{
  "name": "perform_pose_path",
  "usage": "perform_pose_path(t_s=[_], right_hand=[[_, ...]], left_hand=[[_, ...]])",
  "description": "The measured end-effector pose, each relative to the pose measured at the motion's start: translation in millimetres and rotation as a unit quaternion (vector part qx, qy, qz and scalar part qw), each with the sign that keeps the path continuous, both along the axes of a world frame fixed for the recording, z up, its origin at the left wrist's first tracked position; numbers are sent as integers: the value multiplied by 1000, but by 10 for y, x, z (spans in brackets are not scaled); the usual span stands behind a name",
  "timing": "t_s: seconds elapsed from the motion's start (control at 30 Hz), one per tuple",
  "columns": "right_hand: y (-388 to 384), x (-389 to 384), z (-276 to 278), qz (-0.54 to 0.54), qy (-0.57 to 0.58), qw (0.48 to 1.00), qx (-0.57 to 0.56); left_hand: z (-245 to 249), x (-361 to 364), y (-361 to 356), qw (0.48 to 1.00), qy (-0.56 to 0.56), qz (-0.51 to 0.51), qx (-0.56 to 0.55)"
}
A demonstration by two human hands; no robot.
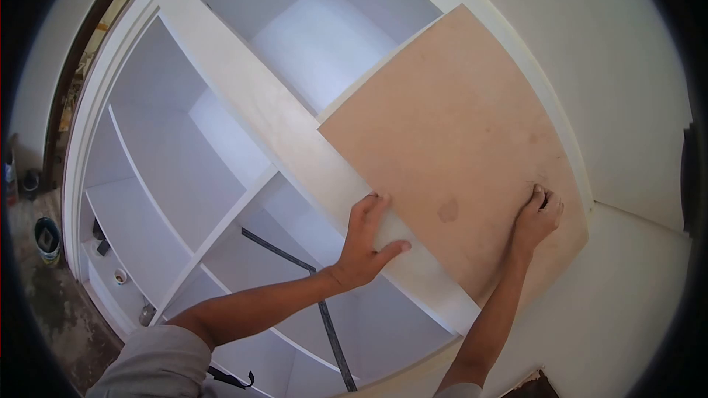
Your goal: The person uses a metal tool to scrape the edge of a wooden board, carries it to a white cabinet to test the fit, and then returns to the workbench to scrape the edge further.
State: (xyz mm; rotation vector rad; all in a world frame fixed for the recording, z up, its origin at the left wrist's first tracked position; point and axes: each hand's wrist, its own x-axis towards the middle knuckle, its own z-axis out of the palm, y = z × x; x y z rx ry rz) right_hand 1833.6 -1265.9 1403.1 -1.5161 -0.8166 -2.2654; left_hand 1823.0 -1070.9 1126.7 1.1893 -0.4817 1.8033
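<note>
A flat reddish-brown board (435, 125) lies against the front of a white cabinet frame (254, 92), covering part of an upper compartment. At the board's near-left edge, my left hand (361, 243) rests with its fingertips by the edge. Its thumb is spread away over the white upright, and no object shows in it. My right hand (540, 222) is against the board's face towards its right side, with thumb and fingers pinched together. What sits in that pinch, if anything, is too small to name. Faint smudges mark the board near those fingers.
White shelves (166, 155) fill the cabinet on the left. A long dark strip (328, 324) crosses the lower compartments, partly behind my left forearm. A small round container (120, 276) sits on a low shelf. On the floor stands a bucket (47, 242). A pale wall (627, 88) borders the right.
</note>
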Motion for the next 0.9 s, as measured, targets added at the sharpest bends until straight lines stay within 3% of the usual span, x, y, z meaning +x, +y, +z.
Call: perform_pose_path(t_s=[0.03,0.07,0.1,0.13,0.17,0.2,0.27,0.4,0.47,0.6,0.67,0.8,0.87,0.9], right_hand=[[-21,-106,-4,-2,-16,1000,-1],[-20,-190,-15,-4,-31,1000,-4],[-11,-260,-42,2,-32,999,-7],[-9,-330,-84,-10,-43,999,-3],[7,-404,-147,-21,-52,998,-1],[43,-473,-260,-10,-47,999,-4],[127,-659,-501,11,-32,999,13],[322,-924,-1239,20,-29,998,44],[415,-976,-1602,26,-74,997,26],[512,-1167,-2409,29,-93,995,-27],[596,-1217,-2728,19,-50,998,-32],[756,-1225,-3073,44,-29,997,-54],[801,-1448,-3015,147,45,975,-159],[794,-1547,-2913,153,46,974,-160]], left_hand=[[91,-58,-93,979,-42,-182,-81],[155,-122,-154,917,-81,-357,-160],[171,-202,-197,918,-85,-351,-162],[178,-327,-246,834,-28,-487,-257],[162,-459,-292,720,29,-603,-343],[109,-590,-327,724,26,-594,-349],[-15,-787,-433,660,-16,-705,-259],[-355,-881,-373,718,-59,-608,-334],[-631,-858,-82,734,-61,-612,-288],[-1064,-993,467,753,-46,-591,-284],[-1207,-1161,663,730,-19,-606,-317],[-1466,-1362,913,754,14,-567,-331],[-1571,-1431,1033,747,26,-555,-366],[-1624,-1421,1134,750,25,-549,-368]])
